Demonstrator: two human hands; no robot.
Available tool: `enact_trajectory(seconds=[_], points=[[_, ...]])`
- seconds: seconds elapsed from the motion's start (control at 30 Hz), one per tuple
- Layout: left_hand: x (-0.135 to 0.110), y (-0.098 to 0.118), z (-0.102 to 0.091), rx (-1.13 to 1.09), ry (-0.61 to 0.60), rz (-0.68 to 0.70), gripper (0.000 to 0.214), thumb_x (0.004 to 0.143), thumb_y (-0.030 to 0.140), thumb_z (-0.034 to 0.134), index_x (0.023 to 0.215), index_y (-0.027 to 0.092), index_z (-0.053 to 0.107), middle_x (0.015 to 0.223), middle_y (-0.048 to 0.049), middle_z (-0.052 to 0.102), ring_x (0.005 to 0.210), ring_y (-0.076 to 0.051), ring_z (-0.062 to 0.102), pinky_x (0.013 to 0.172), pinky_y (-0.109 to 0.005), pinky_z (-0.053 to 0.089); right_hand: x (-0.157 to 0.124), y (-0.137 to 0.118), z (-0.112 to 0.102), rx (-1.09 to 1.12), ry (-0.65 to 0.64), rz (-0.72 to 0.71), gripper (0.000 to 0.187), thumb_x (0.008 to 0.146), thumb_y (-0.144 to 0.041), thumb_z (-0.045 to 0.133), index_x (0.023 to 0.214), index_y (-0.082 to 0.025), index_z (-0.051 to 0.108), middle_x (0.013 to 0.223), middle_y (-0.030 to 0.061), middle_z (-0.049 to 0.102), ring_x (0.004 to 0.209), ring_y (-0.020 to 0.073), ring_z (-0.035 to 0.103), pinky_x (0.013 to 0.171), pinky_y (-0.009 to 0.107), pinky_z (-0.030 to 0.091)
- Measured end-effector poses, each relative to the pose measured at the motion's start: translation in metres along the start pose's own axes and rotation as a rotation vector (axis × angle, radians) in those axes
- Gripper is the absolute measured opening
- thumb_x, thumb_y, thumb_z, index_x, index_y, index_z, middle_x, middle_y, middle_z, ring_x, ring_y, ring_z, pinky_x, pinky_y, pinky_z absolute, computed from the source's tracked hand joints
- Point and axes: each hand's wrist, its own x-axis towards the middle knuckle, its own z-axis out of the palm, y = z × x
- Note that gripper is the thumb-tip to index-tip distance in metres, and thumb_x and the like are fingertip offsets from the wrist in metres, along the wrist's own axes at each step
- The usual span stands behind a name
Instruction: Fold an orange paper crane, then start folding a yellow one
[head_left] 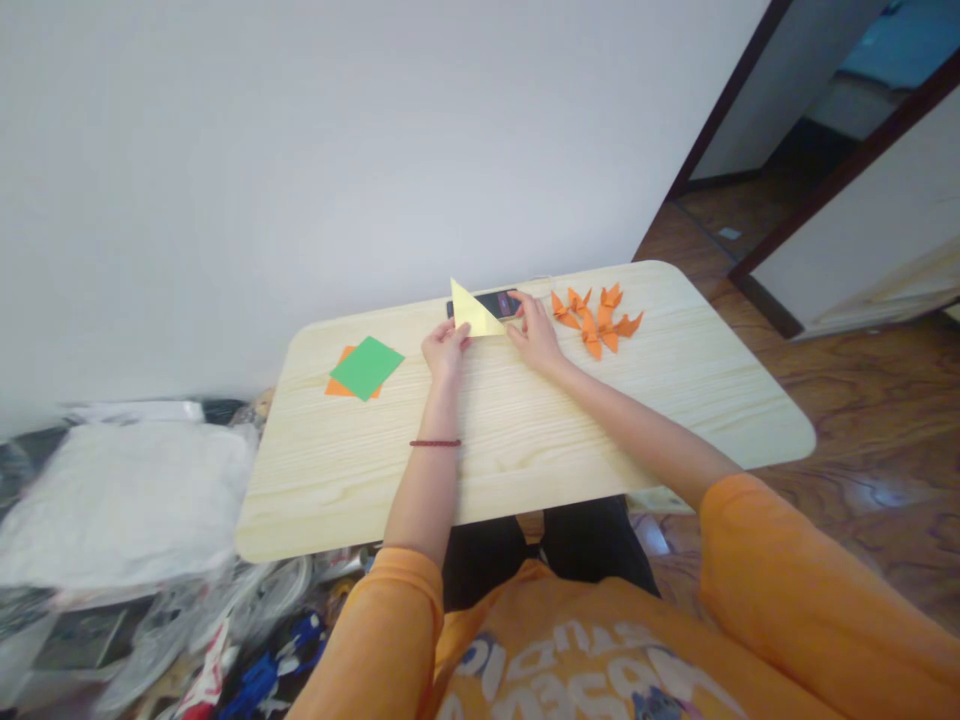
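One pale wooden table (697, 400) against a white wall (300, 170), and near its far edge a yellow paper triangle (472, 312), pinched at its two lower corners between the left hand (446, 350) and the right hand (534, 335), fingers bent rather than spread, the triangle partly covering a black phone (504, 304). Just beyond the right hand, a loose cluster of folded orange paper cranes (596, 322); toward the table's left end, a green paper square (366, 367) lying on an orange sheet (339, 388). Around the left wrist, a thin dark red bead bracelet (435, 443).
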Motion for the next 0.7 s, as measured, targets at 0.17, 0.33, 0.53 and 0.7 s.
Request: enact_trajectory(seconds=[0.17,0.33,0.53,0.7], points=[[-0.010,0.001,0.006,0.047,-0.068,-0.075,0.024,0.058,0.009,0.079,0.079,0.011,0.068,0.068,-0.0032,0.069,0.066,-0.014,0.066,0.072,-0.030,0.055,-0.008,0.011,-0.003,0.186,-0.050,-0.078,0.066,0.071,-0.013,0.056,0.136,-0.019,0.043,0.119,0.0123,0.052,0.091,0.0208,0.055,0.075,0.035,0.051],[-0.012,-0.005,0.009,0.046,-0.090,-0.044,0.031,0.052,0.016,0.085,0.074,0.012,0.065,0.065,-0.0021,0.068,0.059,-0.012,0.063,0.069,-0.028,0.053,-0.015,0.011,-0.005,0.247,-0.087,-0.136,0.066,0.071,-0.026,0.067,0.134,-0.021,0.049,0.123,0.0122,0.054,0.095,0.0220,0.057,0.072,0.033,0.052],[-0.010,-0.011,0.010,0.050,-0.107,0.074,0.036,0.049,0.028,0.088,0.070,0.015,0.062,0.059,0.0021,0.064,0.054,-0.008,0.059,0.063,-0.022,0.049,-0.014,0.011,-0.005,0.247,-0.080,-0.114,0.056,0.079,-0.043,0.063,0.129,-0.017,0.057,0.117,0.0131,0.059,0.090,0.0218,0.059,0.076,0.035,0.052],[-0.009,-0.006,0.011,0.006,-0.233,0.014,0.041,0.070,0.055,0.071,0.072,0.014,0.067,0.075,-0.0051,0.069,0.067,-0.013,0.064,0.071,-0.027,0.053,-0.010,0.013,-0.007,0.347,-0.002,-0.017,0.053,0.085,-0.056,0.050,0.114,-0.014,0.065,0.108,0.0132,0.065,0.091,0.0229,0.060,0.073,0.034,0.051]])
